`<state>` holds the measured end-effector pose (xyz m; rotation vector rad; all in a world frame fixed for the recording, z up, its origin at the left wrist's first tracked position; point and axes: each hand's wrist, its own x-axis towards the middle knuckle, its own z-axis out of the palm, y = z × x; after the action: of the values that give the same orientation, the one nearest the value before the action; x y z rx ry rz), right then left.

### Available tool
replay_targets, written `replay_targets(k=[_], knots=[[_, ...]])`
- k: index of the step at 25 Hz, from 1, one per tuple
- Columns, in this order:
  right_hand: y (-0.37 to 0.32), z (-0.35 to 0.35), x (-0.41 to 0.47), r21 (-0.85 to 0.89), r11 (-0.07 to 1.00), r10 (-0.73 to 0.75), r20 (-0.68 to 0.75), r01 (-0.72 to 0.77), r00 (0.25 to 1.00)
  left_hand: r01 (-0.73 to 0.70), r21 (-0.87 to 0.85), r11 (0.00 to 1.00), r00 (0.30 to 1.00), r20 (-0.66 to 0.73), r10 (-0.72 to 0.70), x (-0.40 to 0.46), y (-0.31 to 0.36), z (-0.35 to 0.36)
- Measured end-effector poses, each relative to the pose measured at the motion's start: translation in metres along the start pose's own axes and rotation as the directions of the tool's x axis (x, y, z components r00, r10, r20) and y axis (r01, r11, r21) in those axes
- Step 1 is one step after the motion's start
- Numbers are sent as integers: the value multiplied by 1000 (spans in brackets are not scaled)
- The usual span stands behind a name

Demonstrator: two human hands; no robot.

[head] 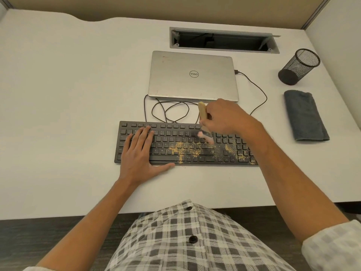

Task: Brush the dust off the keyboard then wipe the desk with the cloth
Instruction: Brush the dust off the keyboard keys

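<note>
A black keyboard (175, 133) lies on the white desk (68, 94), with yellowish dust (187, 149) scattered over its middle and right keys. My left hand (140, 153) rests flat on the keyboard's left half, fingers straight. My right hand (224, 116) grips a wooden-handled brush (202, 112); its blurred bristles touch the keys near the upper middle. A folded grey cloth (304, 116) lies on the desk at the right, apart from both hands.
A closed silver laptop (193, 75) sits behind the keyboard, its cable (170, 110) looped between them. A black mesh pen cup (298, 66) stands at the far right. An open cable tray (222, 40) is set into the desk's back. Partition walls bound the desk.
</note>
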<state>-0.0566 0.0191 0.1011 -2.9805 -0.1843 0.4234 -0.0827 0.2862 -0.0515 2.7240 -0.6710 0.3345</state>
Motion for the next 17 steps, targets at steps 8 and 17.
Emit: replay_targets(k=[8, 17], knots=[[0, -2, -4, -33, 999, 9, -57, -11, 998, 2, -12, 1000, 1000, 0, -2, 0, -1, 1], [0, 7, -7, 23, 999, 26, -131, -23, 991, 6, -8, 1000, 1000, 28, -6, 0, -1, 0]])
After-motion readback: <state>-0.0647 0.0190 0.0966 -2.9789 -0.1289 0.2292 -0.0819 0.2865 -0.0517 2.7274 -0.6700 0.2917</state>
